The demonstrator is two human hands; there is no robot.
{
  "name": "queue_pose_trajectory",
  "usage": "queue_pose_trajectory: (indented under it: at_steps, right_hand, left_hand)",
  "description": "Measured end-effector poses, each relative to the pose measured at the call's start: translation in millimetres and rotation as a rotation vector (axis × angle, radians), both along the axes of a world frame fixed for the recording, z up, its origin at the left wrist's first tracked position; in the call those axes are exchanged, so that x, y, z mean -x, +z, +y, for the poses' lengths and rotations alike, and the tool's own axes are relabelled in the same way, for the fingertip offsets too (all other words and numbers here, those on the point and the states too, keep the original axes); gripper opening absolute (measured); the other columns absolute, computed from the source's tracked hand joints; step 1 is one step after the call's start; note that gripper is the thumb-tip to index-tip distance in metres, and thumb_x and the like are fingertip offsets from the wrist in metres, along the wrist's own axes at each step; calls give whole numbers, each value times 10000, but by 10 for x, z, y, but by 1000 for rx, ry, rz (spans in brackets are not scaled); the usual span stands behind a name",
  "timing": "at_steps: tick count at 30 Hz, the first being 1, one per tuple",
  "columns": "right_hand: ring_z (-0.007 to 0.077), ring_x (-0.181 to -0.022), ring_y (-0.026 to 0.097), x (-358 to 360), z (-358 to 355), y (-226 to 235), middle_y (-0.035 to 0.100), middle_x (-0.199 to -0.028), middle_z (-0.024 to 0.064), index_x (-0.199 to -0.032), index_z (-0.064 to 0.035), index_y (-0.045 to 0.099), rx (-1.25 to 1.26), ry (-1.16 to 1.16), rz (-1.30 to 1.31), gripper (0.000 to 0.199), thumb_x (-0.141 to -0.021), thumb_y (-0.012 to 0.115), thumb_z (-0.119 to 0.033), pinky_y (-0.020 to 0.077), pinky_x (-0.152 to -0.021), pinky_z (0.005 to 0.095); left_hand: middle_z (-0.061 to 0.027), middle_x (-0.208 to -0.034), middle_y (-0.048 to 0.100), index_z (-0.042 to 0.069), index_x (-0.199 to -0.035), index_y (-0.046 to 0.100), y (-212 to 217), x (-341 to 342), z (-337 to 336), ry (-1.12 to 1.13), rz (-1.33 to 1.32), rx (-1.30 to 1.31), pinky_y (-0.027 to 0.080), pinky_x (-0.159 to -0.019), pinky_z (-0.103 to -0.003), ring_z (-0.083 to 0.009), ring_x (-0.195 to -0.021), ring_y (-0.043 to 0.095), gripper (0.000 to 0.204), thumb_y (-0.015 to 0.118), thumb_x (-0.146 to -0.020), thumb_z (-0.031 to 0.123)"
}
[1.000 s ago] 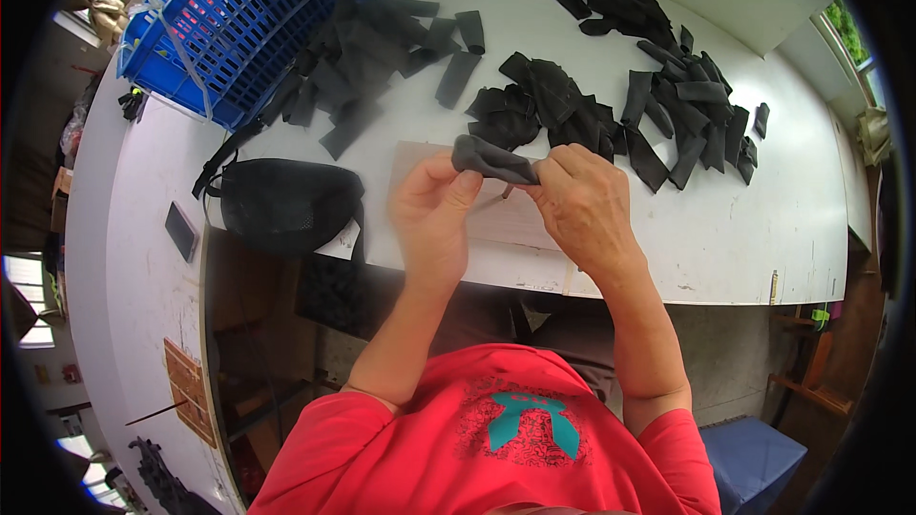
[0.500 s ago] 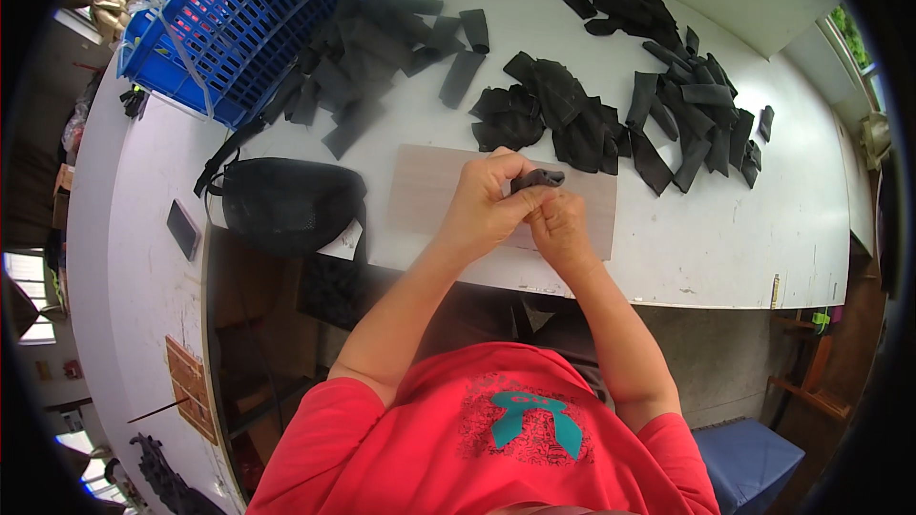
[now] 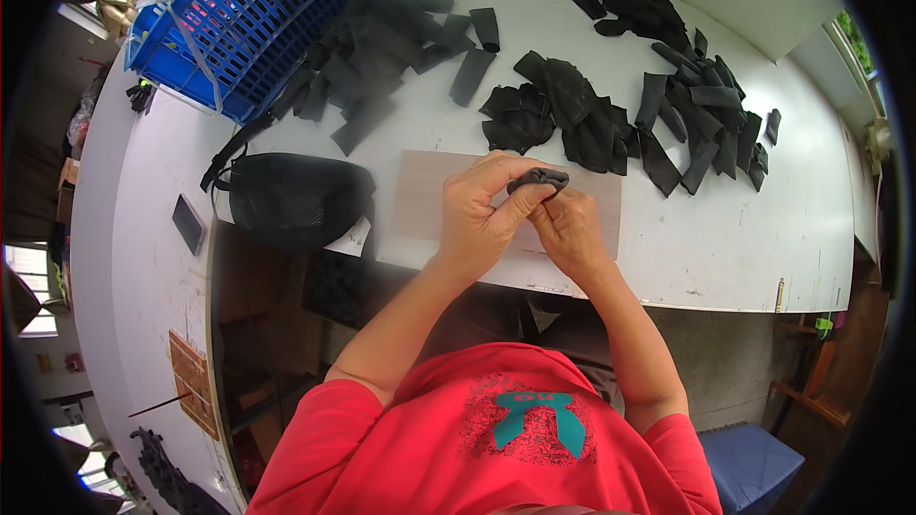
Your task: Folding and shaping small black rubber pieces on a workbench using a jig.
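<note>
Between my two hands is a small black fabric piece (image 3: 542, 178), bunched up with an open, tube-like end showing. My left hand (image 3: 482, 210) pinches it between thumb and curled fingers. The fingers of my right hand (image 3: 571, 224) close on its lower right side, and their tips are partly hidden. Both hands are over a pale wooden board (image 3: 415, 195) lying on the white table (image 3: 706, 257). Just beyond the board lies a heap of black fabric pieces (image 3: 563, 114).
More black fabric pieces form a pile at the right (image 3: 701, 114), a pile at the far right (image 3: 634, 0) and a looser pile at the left (image 3: 372, 48). A blue plastic basket (image 3: 229, 48), a black mesh pouch (image 3: 296, 200) and a phone (image 3: 188, 224) are on the left. A blue stool (image 3: 749, 463) stands lower right.
My hands have turned slightly around the fabric piece, and its open end looks wider. My right hand has shifted a little to the right. The whole view has moved slightly.
</note>
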State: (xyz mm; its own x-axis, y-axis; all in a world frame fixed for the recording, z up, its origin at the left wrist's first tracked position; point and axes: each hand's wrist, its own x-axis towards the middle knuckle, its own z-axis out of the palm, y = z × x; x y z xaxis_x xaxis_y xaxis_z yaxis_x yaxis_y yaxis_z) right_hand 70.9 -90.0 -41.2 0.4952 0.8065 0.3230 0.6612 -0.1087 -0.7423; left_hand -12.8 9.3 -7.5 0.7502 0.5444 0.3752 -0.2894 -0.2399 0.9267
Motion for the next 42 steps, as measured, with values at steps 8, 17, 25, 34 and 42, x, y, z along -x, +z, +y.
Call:
queue_pose_trajectory:
  at_steps: [8,17,25,34,42]
  right_hand:
    - [295,-548,541,-7,-6,-453,554,-623,113,-851,-57,579,-31,-40,-27,125,-777,567,-158,410,-476,371]
    - [314,-580,544,18,-73,-464,562,-666,122,-884,-43,552,-78,-4,23,125,-792,540,-127,417,-490,381]
    - [309,-583,543,26,-72,-267,559,-662,116,-900,-40,543,23,-6,-32,164,-804,530,-172,410,-491,388]
    - [296,-569,536,41,-32,218,550,-650,106,-745,-33,507,60,-84,-98,198,-794,553,-219,409,-503,379]
    - [277,-549,532,91,20,-41,531,-593,88,-684,-42,487,121,-94,-284,223,-791,554,-226,405,-460,381]
  left_hand:
    - [-33,-800,613,-2,-873,612,-82,-6,115,-165,107,-167,419,-679,-204,-92,-733,535,137,617,-750,57]
    - [-21,-783,608,4,-894,610,67,68,71,-309,127,207,426,-686,-222,-94,-743,544,156,600,-740,-15]
    - [-75,-831,616,-12,-947,589,155,102,-24,-135,39,145,430,-755,-259,-121,-792,556,174,568,-775,-2]
    - [-122,-895,595,-17,-890,587,61,182,127,-169,-330,794,400,-818,-305,-185,-854,539,162,568,-810,123]
    - [-110,-875,593,-18,-887,587,-9,237,131,-65,-191,510,402,-790,-286,-167,-808,540,150,592,-787,94]
